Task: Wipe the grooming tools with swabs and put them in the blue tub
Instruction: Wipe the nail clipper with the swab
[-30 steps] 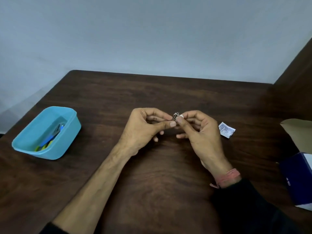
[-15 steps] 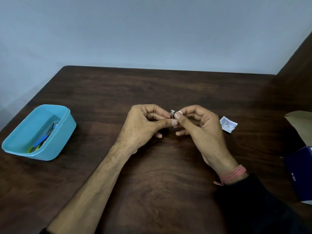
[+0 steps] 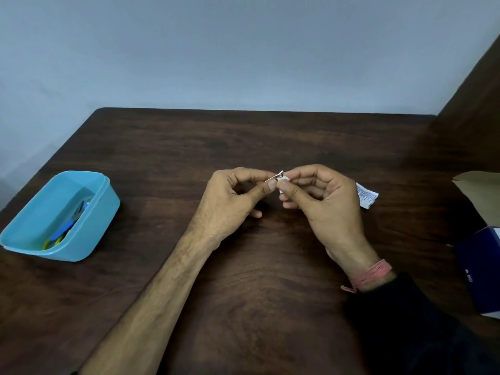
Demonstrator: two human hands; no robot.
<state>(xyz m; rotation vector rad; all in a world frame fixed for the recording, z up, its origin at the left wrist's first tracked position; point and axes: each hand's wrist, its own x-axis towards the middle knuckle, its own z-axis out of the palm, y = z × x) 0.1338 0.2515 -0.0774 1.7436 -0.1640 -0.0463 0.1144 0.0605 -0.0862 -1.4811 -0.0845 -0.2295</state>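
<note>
Blue tub [image 3: 89, 234]: sat at the left edge of the frame, on the dark wooden tabletop [image 3: 243, 147], open at the top, well apart from both hands.
Tools in tub [image 3: 67, 228]: lay along the tub's floor, blue and yellow-green handles plus a grey metal piece; too small to tell kinds apart.
Left hand [image 3: 230, 201]: hovered at centre frame above the tabletop, fingers curled, thumb and forefinger pinching a small metal grooming tool [image 3: 274, 176].
Grooming tool: held between the two hands at centre frame, thin silvery lever tilted up toward the right; exact kind too small to tell.
Swab [image 3: 282, 182]: small white pad, pressed against the tool's right end.
Right hand [image 3: 324, 201]: just right of centre, fingers curled, thumb and forefinger pinching the swab; fingertips nearly touching those of the left hand.
Wristband [image 3: 370, 274]: pinkish thread wound round the right wrist, above a dark sleeve [image 3: 405, 320].
Sachet [image 3: 366, 196]: white printed packet, flat on the tabletop just beyond the right hand.
Brown flap [image 3: 479, 196]: cardboard-coloured, at the right edge of the frame.
Dark blue box [image 3: 479, 269]: lower right edge, partly cut off by the frame.
</note>
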